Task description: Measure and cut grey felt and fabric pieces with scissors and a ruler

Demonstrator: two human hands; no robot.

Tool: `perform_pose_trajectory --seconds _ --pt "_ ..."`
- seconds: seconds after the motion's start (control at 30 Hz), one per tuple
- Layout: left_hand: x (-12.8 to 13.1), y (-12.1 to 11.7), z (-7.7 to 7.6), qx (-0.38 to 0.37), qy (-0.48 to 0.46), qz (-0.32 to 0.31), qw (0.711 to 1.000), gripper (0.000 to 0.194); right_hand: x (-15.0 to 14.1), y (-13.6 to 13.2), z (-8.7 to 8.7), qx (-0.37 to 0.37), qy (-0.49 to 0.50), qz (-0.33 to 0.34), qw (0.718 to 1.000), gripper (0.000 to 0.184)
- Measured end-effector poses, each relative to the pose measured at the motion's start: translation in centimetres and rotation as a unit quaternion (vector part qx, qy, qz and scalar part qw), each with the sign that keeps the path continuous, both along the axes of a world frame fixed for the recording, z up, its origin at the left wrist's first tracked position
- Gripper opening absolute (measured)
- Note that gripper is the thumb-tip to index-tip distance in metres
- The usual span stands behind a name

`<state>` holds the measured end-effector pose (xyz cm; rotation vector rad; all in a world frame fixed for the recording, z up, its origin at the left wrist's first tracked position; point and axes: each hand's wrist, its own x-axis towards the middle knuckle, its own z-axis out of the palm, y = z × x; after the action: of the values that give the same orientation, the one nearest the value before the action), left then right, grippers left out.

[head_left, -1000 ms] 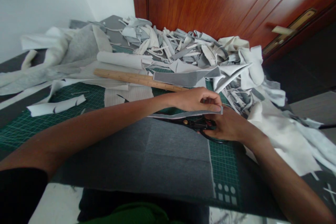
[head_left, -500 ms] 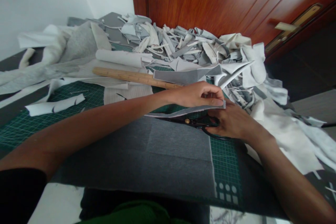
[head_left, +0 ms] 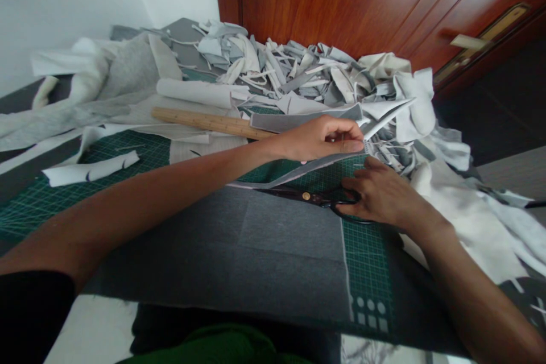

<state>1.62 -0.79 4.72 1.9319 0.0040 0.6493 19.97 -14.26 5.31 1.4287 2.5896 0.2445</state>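
My left hand (head_left: 330, 137) pinches the right end of a narrow grey fabric strip (head_left: 305, 169) and holds it up off the mat. Black-handled scissors (head_left: 315, 198) are in my right hand (head_left: 379, 190), fingers wrapped through the handle loops. Their blades point left, along the top edge of a large grey fabric piece (head_left: 281, 244); the tips are hidden where strip and fabric meet. Under the fabric lies a green cutting mat (head_left: 369, 273), showing at the right and far left.
Behind my left forearm rests a wooden ruler (head_left: 205, 119), with a grey fabric scrap (head_left: 294, 120) over its right part. A heap of white and grey offcuts (head_left: 294, 71) runs along the back. White cloth (head_left: 460, 222) lies at the right. A wooden door (head_left: 333, 0) stands behind.
My left hand has lifted the strip's end upward, away from the large piece, and the gap between them has widened. My right hand with the scissors has shifted slightly right.
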Motion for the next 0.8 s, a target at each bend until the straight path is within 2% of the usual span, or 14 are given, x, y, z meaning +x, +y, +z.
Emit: perform_pose_trajectory --seconds 0.43,0.8 --pt "0.0 0.9 0.2 -0.011 -0.066 0.031 0.997 0.044 -0.4 -0.1 0.3 -0.011 -0.008 -0.014 1.0 0.039" --pt "-0.1 -0.3 1.0 0.016 -0.041 0.016 0.999 0.035 -1.1 0.3 -0.6 -0.138 0.054 -0.047 0.988 0.032"
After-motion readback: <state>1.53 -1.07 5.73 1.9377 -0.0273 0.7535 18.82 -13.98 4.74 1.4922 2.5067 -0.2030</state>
